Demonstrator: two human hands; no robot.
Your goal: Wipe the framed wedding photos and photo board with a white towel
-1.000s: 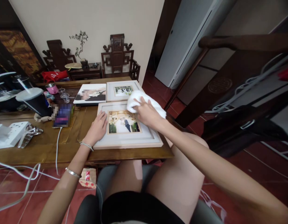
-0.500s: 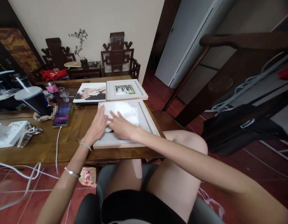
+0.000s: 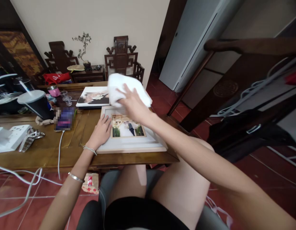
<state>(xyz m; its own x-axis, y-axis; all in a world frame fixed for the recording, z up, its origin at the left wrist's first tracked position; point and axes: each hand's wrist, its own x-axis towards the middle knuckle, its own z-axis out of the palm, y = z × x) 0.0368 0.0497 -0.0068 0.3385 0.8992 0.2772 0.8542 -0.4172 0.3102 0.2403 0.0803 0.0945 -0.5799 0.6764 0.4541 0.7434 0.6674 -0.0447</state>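
Left hand (image 3: pixel 101 132): unclenched, laid flat, fingers fanned on the left border of the pale picture frame (image 3: pixel 124 144), grasping nothing. Right hand (image 3: pixel 135 107): fingers spread over a bulky white cloth (image 3: pixel 130 85), which I grip; blurred there, and I cannot tell whether its underside touches anything. Key relation: the frame lies just right of my left hand and on the near side of my right, its long axis running left to right across me. The left is nearer, in contact; the right, with the cloth, is over the far edge. Beyond my left hand: 1 photo panel (image 3: pixel 93 96). Farther left: a phone (image 3: pixel 64 118) and 1 lidded cup (image 3: pixel 35 103). Beneath my 2 hands, the wooden table (image 3: pixel 78 153).
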